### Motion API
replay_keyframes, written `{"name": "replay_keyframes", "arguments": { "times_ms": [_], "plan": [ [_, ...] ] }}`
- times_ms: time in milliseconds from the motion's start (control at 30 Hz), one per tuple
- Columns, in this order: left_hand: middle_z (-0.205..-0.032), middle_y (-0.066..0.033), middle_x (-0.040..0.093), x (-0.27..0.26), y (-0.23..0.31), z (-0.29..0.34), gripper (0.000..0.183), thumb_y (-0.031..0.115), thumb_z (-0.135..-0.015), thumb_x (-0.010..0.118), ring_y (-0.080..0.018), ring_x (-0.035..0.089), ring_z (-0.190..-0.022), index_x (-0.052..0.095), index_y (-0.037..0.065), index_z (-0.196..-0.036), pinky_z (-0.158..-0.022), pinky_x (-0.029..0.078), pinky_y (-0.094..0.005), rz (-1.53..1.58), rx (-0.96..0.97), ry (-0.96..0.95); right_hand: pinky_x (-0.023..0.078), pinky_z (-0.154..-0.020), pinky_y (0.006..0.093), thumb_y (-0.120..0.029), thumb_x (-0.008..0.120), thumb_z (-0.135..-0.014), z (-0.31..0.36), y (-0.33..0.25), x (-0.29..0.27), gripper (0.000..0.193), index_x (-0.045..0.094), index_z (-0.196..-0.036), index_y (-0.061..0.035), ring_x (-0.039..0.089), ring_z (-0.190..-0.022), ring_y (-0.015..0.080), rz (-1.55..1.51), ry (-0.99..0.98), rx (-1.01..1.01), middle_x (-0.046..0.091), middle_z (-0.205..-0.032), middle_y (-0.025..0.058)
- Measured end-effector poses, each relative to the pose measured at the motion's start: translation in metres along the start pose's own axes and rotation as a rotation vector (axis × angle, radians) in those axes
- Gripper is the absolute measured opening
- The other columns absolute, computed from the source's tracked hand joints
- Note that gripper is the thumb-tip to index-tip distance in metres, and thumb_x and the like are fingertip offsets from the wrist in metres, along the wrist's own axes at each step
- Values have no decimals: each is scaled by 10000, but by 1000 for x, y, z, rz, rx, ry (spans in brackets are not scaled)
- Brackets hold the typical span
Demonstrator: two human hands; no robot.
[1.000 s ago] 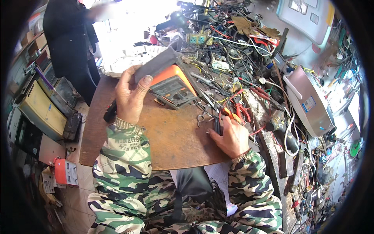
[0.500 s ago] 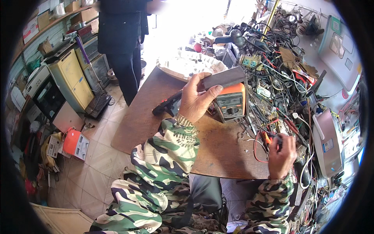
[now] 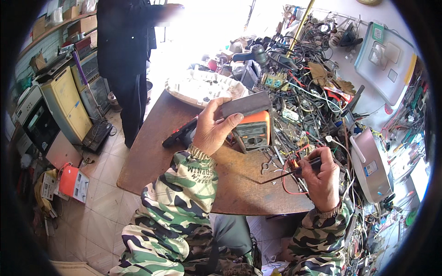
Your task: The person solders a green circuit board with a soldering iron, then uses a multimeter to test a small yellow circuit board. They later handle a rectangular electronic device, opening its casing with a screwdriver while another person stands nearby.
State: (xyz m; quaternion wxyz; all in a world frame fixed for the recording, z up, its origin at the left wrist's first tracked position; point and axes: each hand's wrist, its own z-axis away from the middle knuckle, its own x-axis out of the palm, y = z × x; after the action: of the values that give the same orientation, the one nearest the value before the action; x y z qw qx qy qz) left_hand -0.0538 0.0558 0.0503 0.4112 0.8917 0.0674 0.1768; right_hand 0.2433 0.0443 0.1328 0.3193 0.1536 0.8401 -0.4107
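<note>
My left hand (image 3: 212, 129) is closed around one end of a dark grey rectangular box (image 3: 247, 105), thumb along its near side, raised over the wooden table. Just behind and below that box stands an orange-and-black multimeter (image 3: 254, 131), its upper part partly covered. In my right hand (image 3: 323, 177) is a screwdriver (image 3: 282, 175), gripped by its black handle; the thin dark shaft points left over the table. A black-and-red object (image 3: 178, 134) lies left of my left hand, partly hidden by it.
The brown wooden table (image 3: 147, 152) has a white plastic housing (image 3: 184, 89) at its far edge. Tangled cables, a dark hair-dryer-shaped object (image 3: 258, 55) and tools heap up along the right. A pale appliance (image 3: 372, 168) stands at right. Another person (image 3: 122, 50) stands beyond the table, far left.
The screwdriver has come into plain view, its shaft now pointing left over the table from my right hand. My left hand still holds the grey box. The whole view has shifted slightly.
</note>
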Motion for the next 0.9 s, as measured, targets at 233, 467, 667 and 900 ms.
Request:
{"name": "replay_keyframes", "arguments": {
  "times_ms": [233, 467, 667, 900],
  "plan": [
    [-1228, -134, 644, 0, 1, -1, 565, 263, -981, 760, -171, 600, -1128, 507, -68, -1364, -971, 509, -320, -18, -29, -12, 617, -805, 405, -168, 612, -1032, 17, -3, 18, 292, 441, -1178, 18, 719, -900, 319, -492, 728, -449, 690, -1023, 305],
    [-1214, -121, 643, -1, 3, 0, 556, 263, -982, 760, -160, 603, -1115, 509, -66, -1354, -961, 511, -313, -20, 4, -49, 601, -913, 472, -147, 624, -1024, 11, -1, 31, 309, 420, -1208, -6, 700, -1034, 357, -425, 685, -584, 661, -1117, 337],
    [-1188, -104, 643, 3, 0, 1, 513, 232, -984, 755, -146, 607, -1078, 509, -41, -1342, -933, 519, -299, 0, -10, -71, 587, -923, 474, -69, 623, -1011, 9, -2, 25, 309, 412, -1230, -13, 697, -1030, 347, -284, 588, -660, 653, -1135, 330],
    [-1173, -97, 645, -2, 5, 4, 544, 222, -954, 787, -137, 611, -1061, 508, -29, -1348, -923, 524, -293, 28, -47, -166, 568, -780, 307, 18, 665, -958, -15, -49, 1, 234, 523, -1144, 13, 686, -839, 187, -82, 588, -515, 695, -998, 190]
  ]
}}
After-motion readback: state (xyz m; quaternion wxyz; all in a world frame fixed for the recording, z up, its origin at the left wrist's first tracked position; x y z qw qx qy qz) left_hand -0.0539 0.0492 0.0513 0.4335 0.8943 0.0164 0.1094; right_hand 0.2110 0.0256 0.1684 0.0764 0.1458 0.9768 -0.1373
